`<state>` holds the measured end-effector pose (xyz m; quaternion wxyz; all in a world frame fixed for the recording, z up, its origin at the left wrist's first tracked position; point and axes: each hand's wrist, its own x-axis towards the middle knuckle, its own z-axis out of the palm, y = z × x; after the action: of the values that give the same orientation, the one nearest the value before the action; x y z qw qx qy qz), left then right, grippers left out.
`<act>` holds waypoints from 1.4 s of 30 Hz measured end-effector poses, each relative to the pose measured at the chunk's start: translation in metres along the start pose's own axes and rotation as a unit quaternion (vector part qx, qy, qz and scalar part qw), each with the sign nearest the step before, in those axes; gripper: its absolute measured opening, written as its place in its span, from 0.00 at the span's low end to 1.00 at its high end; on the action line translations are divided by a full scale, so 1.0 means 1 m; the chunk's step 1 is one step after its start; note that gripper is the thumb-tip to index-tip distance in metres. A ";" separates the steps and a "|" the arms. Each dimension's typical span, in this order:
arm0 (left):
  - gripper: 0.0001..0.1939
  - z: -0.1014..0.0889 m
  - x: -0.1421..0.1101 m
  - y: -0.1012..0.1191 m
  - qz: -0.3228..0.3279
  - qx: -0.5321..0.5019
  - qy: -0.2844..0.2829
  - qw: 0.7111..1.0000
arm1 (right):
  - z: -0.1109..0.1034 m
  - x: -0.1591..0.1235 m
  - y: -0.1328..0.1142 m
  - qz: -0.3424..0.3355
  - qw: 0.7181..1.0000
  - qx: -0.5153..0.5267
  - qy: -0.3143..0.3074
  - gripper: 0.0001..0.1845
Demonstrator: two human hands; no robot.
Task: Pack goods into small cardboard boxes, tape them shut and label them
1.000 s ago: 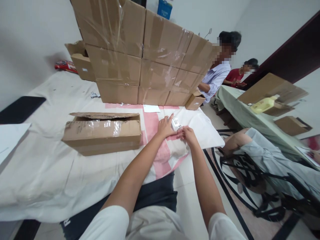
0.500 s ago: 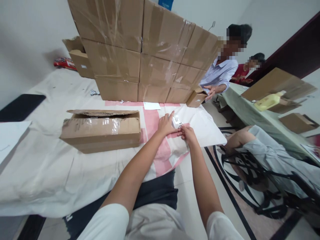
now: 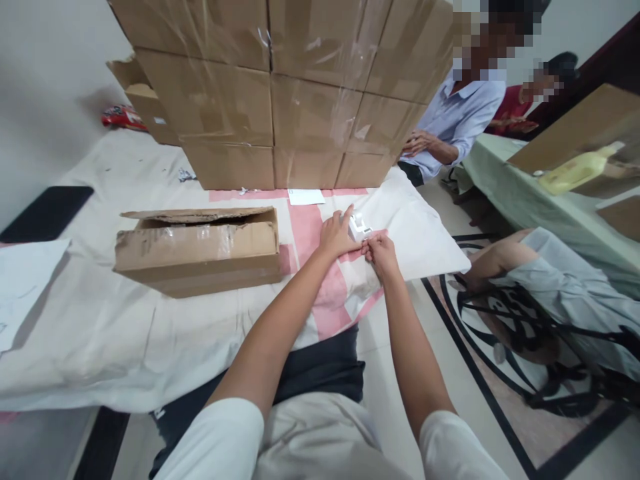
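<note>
Head view, looking down past both forearms: work on the small white item point(image 3: 359, 227) looks to be midway — it sits on the cloth-covered bench point(image 3: 200, 333), near its right end, between the person's two hands, and neither hand has let go. The left hand point(image 3: 336, 237) is wrapped about the item's left and near sides, one finger raised along its far edge and the thumb reaching across in front, so it appears to be gripping or steadying it. The right hand point(image 3: 381, 253) has its fingers drawn together at the item's near corner; whether they pinch a part of it or something thin cannot be made out.

As for what is done, the stack of cartons point(image 3: 315, 107) behind stands in rows, its front faces covered with clear tape or film. A white paper point(image 3: 306, 197) lies flat at its foot, apart from both hands. What remains undone is easier to see on the long carton point(image 3: 200, 257) to the left: its top flap is lifted over a dark gap, clear tape shows on its upper edge, and its contents are hidden. No finished result shows at the fingers — the handling of the white item seems incomplete.
</note>
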<state>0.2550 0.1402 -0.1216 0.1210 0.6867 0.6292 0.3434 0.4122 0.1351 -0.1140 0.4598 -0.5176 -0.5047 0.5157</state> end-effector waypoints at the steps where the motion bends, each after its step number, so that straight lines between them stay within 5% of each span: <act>1: 0.62 -0.001 -0.001 0.000 0.002 -0.008 0.002 1.000 | -0.001 -0.002 0.001 -0.012 1.000 0.001 -0.002 0.21; 5: 0.54 -0.012 -0.004 0.004 0.037 -0.052 0.013 0.998 | -0.002 -0.017 -0.003 -0.072 0.997 0.006 -0.024 0.23; 13: 0.14 -0.078 -0.043 0.026 0.125 -0.149 0.061 0.979 | 0.019 -0.061 -0.033 -0.196 0.976 0.019 -0.087 0.23; 22: 0.04 -0.156 -0.157 0.024 0.162 -0.093 0.262 0.947 | 0.083 -0.116 -0.063 -0.302 0.931 -0.068 -0.194 0.11; 25: 0.04 -0.192 -0.187 0.014 0.155 -0.075 0.345 0.923 | 0.110 -0.116 -0.075 -0.357 0.908 -0.136 -0.172 0.16; 27: 0.04 -0.221 -0.197 0.005 0.126 -0.074 0.358 0.922 | 0.128 -0.113 -0.087 -0.423 0.869 -0.179 -0.185 0.22; 32: 0.08 -0.286 -0.192 -0.027 0.049 -0.078 0.280 0.956 | 0.167 -0.107 -0.107 -0.469 0.788 -0.315 -0.246 0.29; 37: 0.14 -0.317 -0.169 -0.052 -0.015 -0.095 0.130 0.987 | 0.179 -0.110 -0.100 -0.425 0.779 -0.367 -0.279 0.23; 42: 0.19 -0.333 -0.152 -0.061 -0.069 -0.135 0.001 0.989 | 0.176 -0.113 -0.098 -0.411 0.785 -0.372 -0.278 0.25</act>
<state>0.0040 -0.0815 0.0377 0.2352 0.6191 0.6230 0.4164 0.2366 0.0214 -0.0165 0.2397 -0.2263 -0.9282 0.1724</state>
